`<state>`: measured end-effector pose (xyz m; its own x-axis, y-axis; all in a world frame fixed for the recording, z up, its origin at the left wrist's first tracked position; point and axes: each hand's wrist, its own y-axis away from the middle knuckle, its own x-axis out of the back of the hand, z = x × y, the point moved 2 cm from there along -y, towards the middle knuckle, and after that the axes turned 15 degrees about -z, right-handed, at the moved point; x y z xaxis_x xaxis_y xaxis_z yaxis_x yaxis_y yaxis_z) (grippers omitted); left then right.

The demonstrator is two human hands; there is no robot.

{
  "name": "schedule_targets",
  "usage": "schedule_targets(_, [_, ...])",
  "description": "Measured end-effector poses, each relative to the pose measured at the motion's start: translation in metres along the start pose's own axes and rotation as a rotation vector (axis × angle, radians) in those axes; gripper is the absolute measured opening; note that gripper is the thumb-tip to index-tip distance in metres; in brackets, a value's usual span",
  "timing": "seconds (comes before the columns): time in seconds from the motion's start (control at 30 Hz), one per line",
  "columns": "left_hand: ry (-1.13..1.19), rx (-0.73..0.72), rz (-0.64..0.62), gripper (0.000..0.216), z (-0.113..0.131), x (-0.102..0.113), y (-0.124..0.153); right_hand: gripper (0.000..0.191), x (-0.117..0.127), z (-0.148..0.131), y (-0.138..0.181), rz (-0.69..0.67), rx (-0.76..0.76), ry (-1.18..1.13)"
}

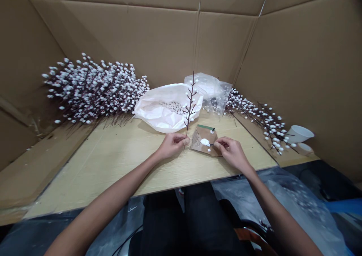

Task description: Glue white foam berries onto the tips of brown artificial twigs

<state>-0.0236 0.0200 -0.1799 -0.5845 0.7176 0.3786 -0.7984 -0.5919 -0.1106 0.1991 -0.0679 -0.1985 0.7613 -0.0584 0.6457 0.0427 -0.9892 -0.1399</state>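
Note:
My left hand pinches the lower end of a dark brown artificial berry branch, which stands upright with short bare twigs and a few white berries near it or on it. My right hand is closed on a thin dark stick. The stick's far end meets a blob of white paste on a piece of brown cardboard. Smaller white dabs and a green strip also show on that cardboard. Behind the branch lies a white bag, spread open, with many loose white berries inside.
A large pile of white-berried branches lies at the back left. More such branches lie at right, by a white plastic cup and a tape roll. A clear plastic bag sits behind. Cardboard walls enclose the table.

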Motion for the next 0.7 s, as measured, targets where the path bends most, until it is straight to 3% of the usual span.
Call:
schedule_targets(0.37, [0.019,0.004,0.006,0.028,-0.004,0.000,0.001,0.035,0.013,-0.014,-0.015,0.015,-0.081,-0.697])
schedule_targets(0.57, [0.050,0.036,0.079,0.029,-0.002,0.000,0.003,0.023,0.021,-0.027,-0.038,-0.196,-0.063,-1.161])
schedule_targets(0.7, [0.137,0.072,0.158,0.030,-0.002,-0.001,0.004,0.016,0.023,-0.037,-0.062,-0.331,-0.006,-1.295])
